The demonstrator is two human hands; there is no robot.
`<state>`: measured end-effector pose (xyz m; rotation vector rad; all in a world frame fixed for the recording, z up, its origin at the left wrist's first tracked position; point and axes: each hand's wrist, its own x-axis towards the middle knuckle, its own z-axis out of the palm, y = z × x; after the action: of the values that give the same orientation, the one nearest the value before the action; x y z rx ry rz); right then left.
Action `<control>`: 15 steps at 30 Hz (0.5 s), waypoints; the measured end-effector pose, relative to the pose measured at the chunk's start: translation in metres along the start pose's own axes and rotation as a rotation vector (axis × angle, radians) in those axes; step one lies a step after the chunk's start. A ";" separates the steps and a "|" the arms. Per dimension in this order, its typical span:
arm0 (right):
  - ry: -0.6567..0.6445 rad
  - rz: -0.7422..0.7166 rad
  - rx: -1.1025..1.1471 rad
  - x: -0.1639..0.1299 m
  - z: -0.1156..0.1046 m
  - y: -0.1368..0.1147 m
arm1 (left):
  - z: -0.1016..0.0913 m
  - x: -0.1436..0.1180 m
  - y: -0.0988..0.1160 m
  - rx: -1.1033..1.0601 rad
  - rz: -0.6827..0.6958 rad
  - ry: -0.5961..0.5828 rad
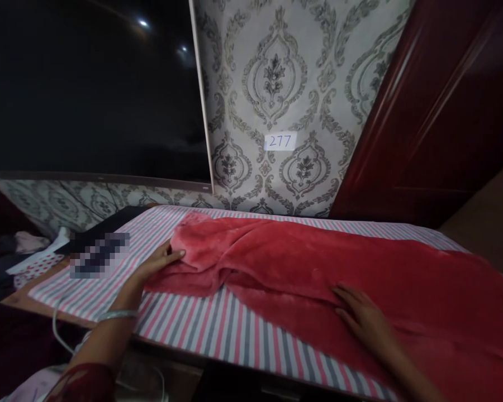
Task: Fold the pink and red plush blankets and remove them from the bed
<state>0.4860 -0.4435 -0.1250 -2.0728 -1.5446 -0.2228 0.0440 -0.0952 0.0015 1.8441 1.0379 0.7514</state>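
Observation:
A red plush cloth point(302, 257), perhaps a garment, lies spread and slightly rumpled over a striped sheet point(184, 321). Its left end is folded, with a lighter, patterned bit at the top corner. My left hand point(161, 259) rests against that left end, thumb stretched over the fabric and apart from the fingers. A pale bangle point(118, 315) circles the left wrist. Farther right, my right hand point(358, 312) lies on the cloth near its front folds, fingers extended. The right side of the cloth runs out of view.
Behind the table hangs a large dark television point(96, 95) on patterned wallpaper, beside a paper label point(280, 140) reading 277. A dark red wooden panel point(427, 111) stands at right. A blurred-out dark item point(99, 257) lies on the sheet's left; a white cable point(58, 329) hangs off the front edge.

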 end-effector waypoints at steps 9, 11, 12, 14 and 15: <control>0.044 -0.004 0.105 0.018 -0.006 -0.021 | 0.022 0.017 0.043 0.167 0.304 0.046; 0.081 -0.040 0.147 0.029 -0.008 -0.037 | 0.033 0.010 0.055 0.204 0.365 0.054; 0.097 -0.070 0.172 0.036 -0.009 -0.048 | 0.041 0.003 0.062 0.251 0.417 0.034; 0.116 -0.145 0.230 0.052 -0.010 -0.074 | 0.059 -0.018 0.077 0.417 0.559 -0.050; 0.122 -0.185 0.261 0.062 -0.011 -0.089 | 0.070 -0.030 0.084 0.534 0.645 -0.088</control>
<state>0.4262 -0.3801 -0.0605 -1.6876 -1.5983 -0.1995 0.1162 -0.1718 0.0425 2.7099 0.6052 0.7898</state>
